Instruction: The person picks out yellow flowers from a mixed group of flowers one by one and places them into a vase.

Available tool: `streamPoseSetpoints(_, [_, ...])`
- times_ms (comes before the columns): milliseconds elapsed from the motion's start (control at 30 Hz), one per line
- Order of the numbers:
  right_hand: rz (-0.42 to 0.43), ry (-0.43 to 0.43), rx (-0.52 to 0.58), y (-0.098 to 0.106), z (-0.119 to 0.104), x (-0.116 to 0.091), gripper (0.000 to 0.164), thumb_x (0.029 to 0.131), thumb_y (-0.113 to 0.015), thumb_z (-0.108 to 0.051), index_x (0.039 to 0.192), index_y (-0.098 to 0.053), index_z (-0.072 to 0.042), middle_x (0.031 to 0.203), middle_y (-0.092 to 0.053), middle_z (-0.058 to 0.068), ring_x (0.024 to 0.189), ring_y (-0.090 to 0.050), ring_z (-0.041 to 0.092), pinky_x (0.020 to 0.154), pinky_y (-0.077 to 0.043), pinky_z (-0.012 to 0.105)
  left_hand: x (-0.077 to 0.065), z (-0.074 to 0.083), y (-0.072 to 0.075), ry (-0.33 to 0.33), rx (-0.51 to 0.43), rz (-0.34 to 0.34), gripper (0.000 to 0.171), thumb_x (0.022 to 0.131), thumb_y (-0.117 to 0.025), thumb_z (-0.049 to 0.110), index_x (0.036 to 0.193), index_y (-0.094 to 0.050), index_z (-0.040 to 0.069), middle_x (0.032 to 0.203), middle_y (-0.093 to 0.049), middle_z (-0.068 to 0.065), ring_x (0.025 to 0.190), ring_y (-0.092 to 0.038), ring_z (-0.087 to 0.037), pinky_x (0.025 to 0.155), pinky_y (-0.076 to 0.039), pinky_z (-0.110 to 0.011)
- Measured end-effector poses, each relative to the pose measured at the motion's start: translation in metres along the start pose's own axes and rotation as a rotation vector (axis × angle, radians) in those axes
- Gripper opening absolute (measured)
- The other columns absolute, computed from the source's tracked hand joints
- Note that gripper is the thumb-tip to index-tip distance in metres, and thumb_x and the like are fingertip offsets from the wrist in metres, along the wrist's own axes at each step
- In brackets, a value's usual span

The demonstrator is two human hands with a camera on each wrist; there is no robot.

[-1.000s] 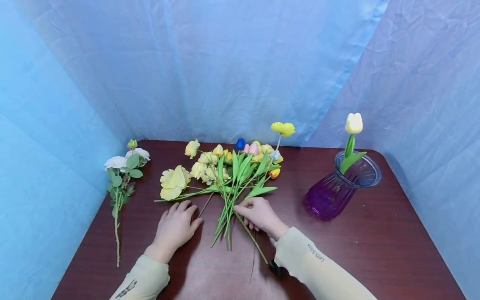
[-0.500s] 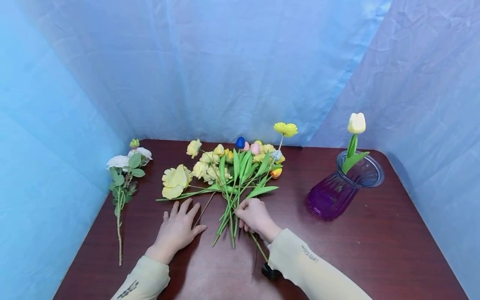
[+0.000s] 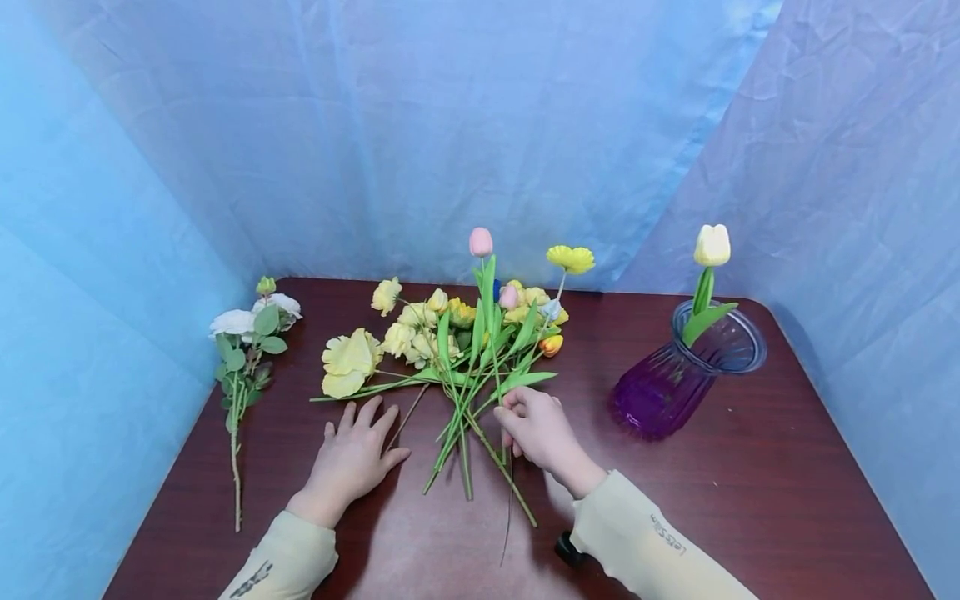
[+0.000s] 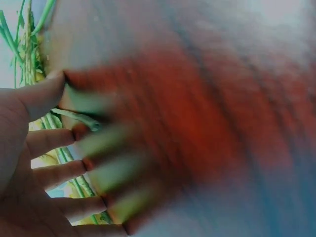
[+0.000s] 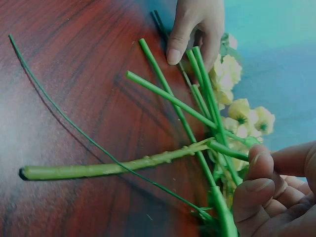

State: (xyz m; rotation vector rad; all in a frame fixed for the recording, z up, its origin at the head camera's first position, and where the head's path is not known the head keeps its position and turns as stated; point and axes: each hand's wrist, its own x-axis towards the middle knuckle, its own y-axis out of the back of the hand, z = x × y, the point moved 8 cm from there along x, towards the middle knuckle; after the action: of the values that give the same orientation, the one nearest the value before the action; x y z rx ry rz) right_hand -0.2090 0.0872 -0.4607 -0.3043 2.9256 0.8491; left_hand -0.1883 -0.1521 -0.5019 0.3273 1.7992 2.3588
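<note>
Table [image 3: 787, 500]: dark red-brown, wood-grain, semi-gloss. Left side: one white-flowered spray [image 3: 236, 361] lying flat. Middle: heap of yellow blooms [image 3: 351, 362] and tulips [image 3: 551, 345], green stems [image 5: 170, 97] crossing. Right: ribbed purple glass vase [image 3: 660, 392], well apart from heap.

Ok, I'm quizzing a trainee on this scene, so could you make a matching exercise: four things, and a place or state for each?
1. right hand
2. vase
3. left hand
4. white-flowered sprig

A. lies farthest left on the table
B. spread, palm down
C. pinches a pink tulip
D. contains one white tulip

Pairs: 1-C, 2-D, 3-B, 4-A
</note>
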Motion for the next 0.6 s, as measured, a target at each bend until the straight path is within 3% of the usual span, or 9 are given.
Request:
streamPoseSetpoints(133, [-0.006,0.038,-0.019,0.003,-0.006,-0.005,0.010,0.094,-0.063,-0.015,0.086,-0.058,-0.011,0.054,-0.061,0.004,0.048,-0.060,0.035,0.036,-0.039,0.025,0.004,0.005,0.015,-0.008,-0.002,0.129,0.040,0.086,-0.072,0.035,0.115,-0.067,0.009,0.123,-0.060,-0.016,0.113,-0.052,-0.042,0.084,-0.046,-0.064])
streamPoseSetpoints(200, [-0.018,0.061,-0.030,0.002,-0.008,-0.007,0.011,0.094,-0.063,-0.015,0.085,-0.058,-0.012,0.054,-0.062,0.006,0.047,-0.059,0.034,0.037,-0.040,0.025,0.008,0.013,0.026,-0.022,-0.058,0.209,0.032,0.087,-0.070,0.032,0.108,-0.070,0.008,0.113,-0.065,-0.013,0.105,-0.057,-0.038,0.082,-0.048,-0.058])
streamPoseSetpoints(267, [-0.031,0.081,-0.049,-0.001,-0.009,-0.010,0.012,0.094,-0.063,-0.015,0.084,-0.057,-0.013,0.055,-0.062,0.008,0.047,-0.059,0.033,0.038,-0.039,0.025,0.013,0.023,0.035,-0.029,-0.156,0.241,0.028,0.090,-0.068,0.031,0.107,-0.071,0.009,0.108,-0.067,-0.009,0.101,-0.058,-0.033,0.082,-0.050,-0.054])
streamPoseSetpoints(433, [-0.048,0.110,-0.084,-0.008,-0.008,-0.014,0.012,0.094,-0.064,-0.015,0.083,-0.057,-0.014,0.056,-0.063,0.013,0.039,-0.053,0.018,0.036,-0.038,0.024,0.027,0.044,0.040,-0.020,-0.449,0.161,0.027,0.094,-0.063,0.034,0.112,-0.071,0.016,0.108,-0.069,-0.001,0.104,-0.061,-0.021,0.087,-0.050,-0.045])
streamPoseSetpoints(533, [-0.046,0.114,-0.081,-0.009,-0.004,-0.014,0.012,0.093,-0.064,-0.014,0.084,-0.057,-0.013,0.055,-0.062,0.013,0.037,-0.051,0.016,0.035,-0.038,0.024,0.030,0.048,0.037,-0.014,-0.510,0.120,0.025,0.095,-0.063,0.032,0.112,-0.071,0.016,0.107,-0.069,0.000,0.102,-0.062,-0.017,0.086,-0.051,-0.043])
streamPoseSetpoints(600, [-0.035,0.113,-0.072,-0.007,-0.001,-0.014,0.011,0.093,-0.064,-0.014,0.084,-0.058,-0.012,0.053,-0.061,0.010,0.038,-0.053,0.021,0.035,-0.039,0.025,0.029,0.047,0.034,-0.008,-0.495,0.112,0.026,0.094,-0.063,0.032,0.112,-0.071,0.015,0.106,-0.069,0.000,0.101,-0.062,-0.018,0.086,-0.051,-0.043])
